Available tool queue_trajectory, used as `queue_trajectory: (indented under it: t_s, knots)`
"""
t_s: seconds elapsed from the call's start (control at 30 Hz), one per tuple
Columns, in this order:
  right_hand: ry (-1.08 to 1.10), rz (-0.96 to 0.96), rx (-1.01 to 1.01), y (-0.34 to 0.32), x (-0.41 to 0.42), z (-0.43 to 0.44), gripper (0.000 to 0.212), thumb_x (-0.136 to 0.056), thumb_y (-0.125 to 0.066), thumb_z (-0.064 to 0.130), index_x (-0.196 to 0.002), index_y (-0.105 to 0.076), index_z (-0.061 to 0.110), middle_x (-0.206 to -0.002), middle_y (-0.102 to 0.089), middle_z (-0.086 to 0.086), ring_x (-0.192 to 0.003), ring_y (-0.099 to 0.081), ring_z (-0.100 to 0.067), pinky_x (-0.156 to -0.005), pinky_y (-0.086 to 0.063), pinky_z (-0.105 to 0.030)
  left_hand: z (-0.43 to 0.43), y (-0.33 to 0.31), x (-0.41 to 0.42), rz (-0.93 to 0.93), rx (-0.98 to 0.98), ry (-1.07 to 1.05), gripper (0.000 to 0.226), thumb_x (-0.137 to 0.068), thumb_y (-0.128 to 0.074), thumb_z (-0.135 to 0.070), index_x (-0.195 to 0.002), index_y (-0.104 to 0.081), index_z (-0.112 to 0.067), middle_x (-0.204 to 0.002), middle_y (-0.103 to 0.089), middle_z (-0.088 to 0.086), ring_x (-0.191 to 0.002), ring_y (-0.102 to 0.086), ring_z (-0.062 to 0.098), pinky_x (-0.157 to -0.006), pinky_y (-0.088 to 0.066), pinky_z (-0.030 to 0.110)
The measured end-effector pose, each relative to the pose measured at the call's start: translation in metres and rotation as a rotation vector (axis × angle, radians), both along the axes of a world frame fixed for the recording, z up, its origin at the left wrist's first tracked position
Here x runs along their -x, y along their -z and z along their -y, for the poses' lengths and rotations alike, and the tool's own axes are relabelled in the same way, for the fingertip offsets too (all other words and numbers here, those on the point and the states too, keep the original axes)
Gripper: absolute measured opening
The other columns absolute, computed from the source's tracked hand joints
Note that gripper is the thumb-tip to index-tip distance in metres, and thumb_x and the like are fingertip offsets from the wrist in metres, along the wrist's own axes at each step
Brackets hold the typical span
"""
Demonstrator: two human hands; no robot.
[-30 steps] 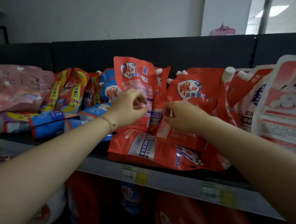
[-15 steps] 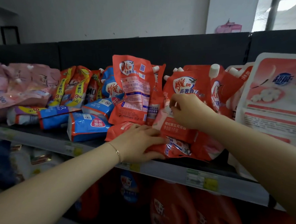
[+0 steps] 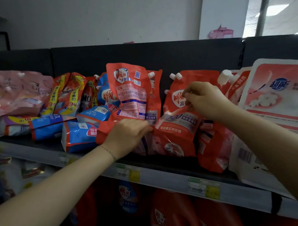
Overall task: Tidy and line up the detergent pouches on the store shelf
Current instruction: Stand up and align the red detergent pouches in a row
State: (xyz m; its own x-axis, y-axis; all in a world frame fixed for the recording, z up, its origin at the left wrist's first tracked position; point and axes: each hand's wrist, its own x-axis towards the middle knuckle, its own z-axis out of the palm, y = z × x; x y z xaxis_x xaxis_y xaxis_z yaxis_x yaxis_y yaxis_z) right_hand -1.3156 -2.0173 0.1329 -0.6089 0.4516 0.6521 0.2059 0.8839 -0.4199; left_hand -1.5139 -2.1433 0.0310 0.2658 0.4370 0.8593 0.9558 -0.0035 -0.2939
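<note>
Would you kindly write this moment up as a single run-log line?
stage: tidying pouches | left hand: grips front red pouch | right hand: pinches upright red pouch | shelf: row not yet lined up

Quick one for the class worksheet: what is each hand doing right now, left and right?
The left hand grips the low red pouch, fingers curled on it.
The right hand pinches the upright red pouch.

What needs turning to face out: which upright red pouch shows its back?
The tall red pouch above the left hand: it shows a code square and fine print, not a big logo.
</note>
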Motion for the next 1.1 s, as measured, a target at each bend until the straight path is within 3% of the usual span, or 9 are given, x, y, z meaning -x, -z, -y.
queue_trajectory:
  t_s: [0.07,0.23,0.33,0.47,0.67,0.77,0.87,0.97,1.1]
  knots:
    - [0.012,0.057,-0.019,0.003,0.002,0.0,0.021,-0.097,-0.045,0.017,-0.101,-0.065,0.011,-0.096,-0.066,-0.004,-0.088,-0.064,-0.02,-0.08,-0.054,-0.037,0.003,-0.006,0.007,0.11,-0.006,0.051,0.059,-0.101,-0.028,-0.045,-0.082,-0.068,-0.006,-0.071,-0.068,0.005,-0.063,-0.061,0.015,-0.058,-0.046,0.027]
    - [-0.063,-0.019,-0.029,0.01,0.009,0.0,0.024,-0.098,-0.044,0.02,-0.09,-0.063,0.008,-0.085,-0.065,-0.005,-0.078,-0.065,-0.019,-0.077,-0.055,-0.04,0.007,-0.018,0.02,0.355,-0.088,0.111,0.045,-0.102,-0.032,-0.036,-0.079,-0.06,-0.009,-0.062,-0.044,-0.019,-0.058,-0.049,-0.007,-0.054,-0.032,0.006]
    - [-0.125,-0.092,0.097,0.013,0.014,-0.003,0.03,-0.1,-0.041,0.019,-0.089,-0.06,-0.001,-0.079,-0.064,-0.003,-0.069,-0.064,-0.005,-0.072,-0.056,-0.032,0.006,-0.032,0.027,0.509,-0.193,0.04,0.036,-0.101,-0.036,-0.018,-0.066,-0.041,-0.019,-0.056,-0.037,-0.012,-0.048,-0.037,0.003,-0.048,-0.025,0.016]
    - [-0.171,-0.135,0.281,0.024,0.021,-0.002,0.046,-0.103,-0.035,0.035,-0.093,-0.06,-0.003,-0.079,-0.063,-0.011,-0.07,-0.059,-0.022,-0.072,-0.05,-0.037,-0.001,-0.049,0.027,0.741,-0.242,-0.06,0.047,-0.103,-0.034,-0.014,-0.056,-0.028,-0.02,-0.054,-0.034,-0.002,-0.049,-0.028,0.009,-0.046,-0.018,0.026]
    - [-0.305,-0.107,0.778,0.048,0.032,0.004,0.062,-0.093,-0.023,0.066,-0.123,-0.048,0.017,-0.097,-0.069,-0.014,-0.069,-0.069,-0.025,-0.059,-0.051,-0.032,-0.005,-0.059,0.04,1.155,-0.415,-0.124,0.048,-0.104,-0.033,-0.026,-0.065,-0.046,-0.003,-0.058,-0.044,0.004,-0.053,-0.04,0.017,-0.053,-0.021,0.033]
    - [-0.301,0.076,0.68,0.063,0.043,0.011,0.054,-0.091,-0.056,0.045,-0.136,-0.038,0.022,-0.107,-0.061,0.001,-0.074,-0.066,-0.019,-0.059,-0.053,-0.028,-0.004,-0.054,0.048,1.316,-0.452,-0.099,0.052,-0.104,-0.034,-0.032,-0.058,-0.044,-0.009,-0.059,-0.045,0.005,-0.054,-0.043,0.019,-0.05,-0.031,0.032]
    - [-0.313,0.101,0.588,0.068,0.061,0.017,0.061,-0.091,-0.063,0.03,-0.143,-0.032,0.024,-0.121,-0.054,0.004,-0.082,-0.063,-0.009,-0.057,-0.055,-0.024,0.0,-0.049,0.059,1.49,-0.449,0.004,0.048,-0.101,-0.038,-0.04,-0.062,-0.05,-0.013,-0.072,-0.056,0.008,-0.076,-0.059,0.031,-0.074,-0.051,0.04]
    - [-0.352,0.095,0.639,0.066,0.08,0.022,0.046,-0.095,-0.057,0.027,-0.136,-0.036,0.023,-0.122,-0.056,0.001,-0.068,-0.067,-0.014,-0.058,-0.056,-0.027,0.004,-0.048,0.063,1.631,-0.412,0.095,0.043,-0.098,-0.043,-0.045,-0.07,-0.056,-0.014,-0.086,-0.064,0.012,-0.091,-0.065,0.037,-0.085,-0.053,0.053]
    - [-0.387,-0.119,0.764,0.071,0.103,0.02,0.016,-0.097,-0.054,0.026,-0.102,-0.045,0.015,-0.089,-0.065,-0.011,-0.054,-0.064,-0.019,-0.051,-0.05,-0.028,0.007,-0.05,0.06,1.686,-0.33,0.229,0.041,-0.097,-0.045,-0.048,-0.077,-0.06,-0.015,-0.079,-0.066,0.006,-0.082,-0.067,0.03,-0.079,-0.057,0.049]
